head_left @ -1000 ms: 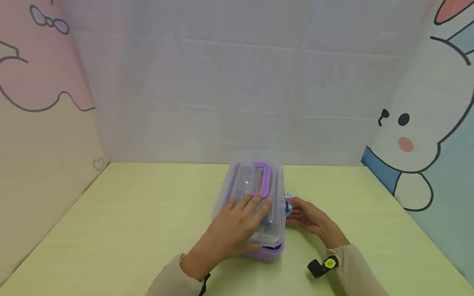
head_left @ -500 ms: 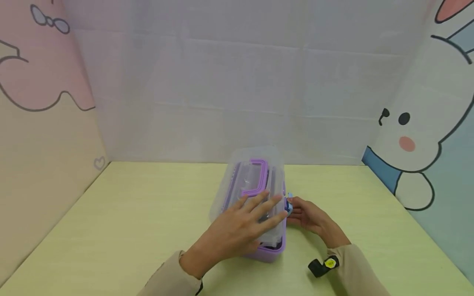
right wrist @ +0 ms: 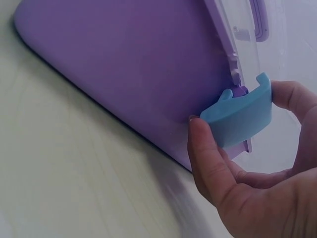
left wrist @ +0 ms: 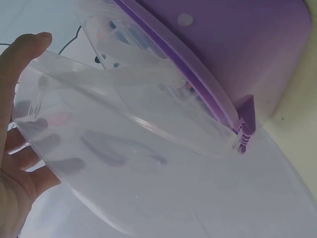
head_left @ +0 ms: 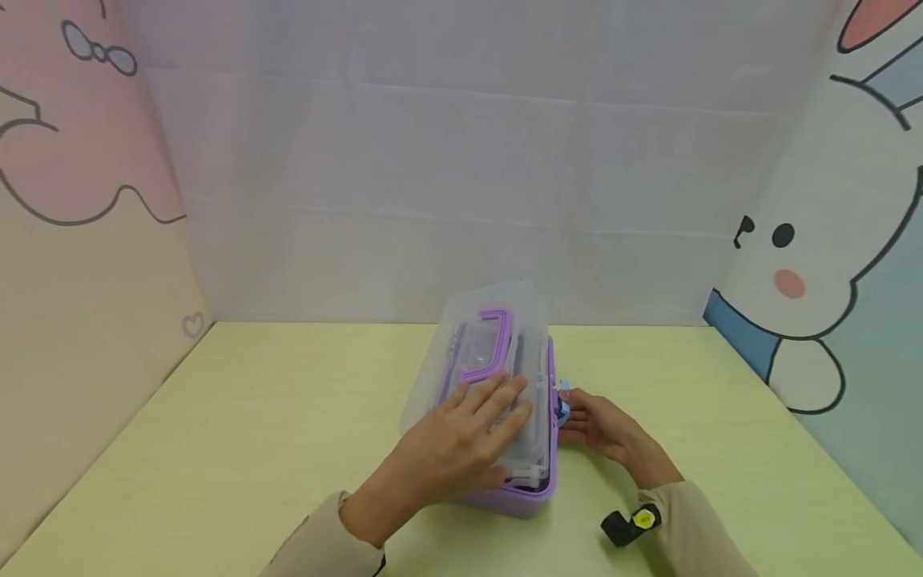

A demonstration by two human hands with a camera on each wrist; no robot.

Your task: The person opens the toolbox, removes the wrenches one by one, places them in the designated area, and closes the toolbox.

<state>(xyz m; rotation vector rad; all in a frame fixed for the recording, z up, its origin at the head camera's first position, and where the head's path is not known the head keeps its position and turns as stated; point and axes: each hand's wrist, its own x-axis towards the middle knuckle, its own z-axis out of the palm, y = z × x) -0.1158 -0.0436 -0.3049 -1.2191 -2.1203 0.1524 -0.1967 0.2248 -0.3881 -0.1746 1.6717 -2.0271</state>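
A purple storage box (head_left: 530,498) stands on the table, with a clear plastic lid (head_left: 472,296) that tilts up on its right side. My left hand (head_left: 457,441) lies across the lid in the head view, fingers extended. Through the clear plastic its fingertips show in the left wrist view, the thumb (left wrist: 30,49) at the edge. My right hand (head_left: 606,429) pinches a light blue latch (right wrist: 240,116) on the box's right side between thumb and fingers. The latch stands out from the purple wall. Contents under the lid are blurred.
A folded purple handle (head_left: 497,344) sits on top of the lid. The pale yellow-green table (head_left: 288,417) meets a white back wall (head_left: 375,160) and side walls with cartoon drawings. A black strap (head_left: 627,525) hangs from the right wrist.
The lid has risen along its right edge and leaned left, opening a gap at the purple rim. My left hand spread, then shifted back left. The right hand stays at the latch.
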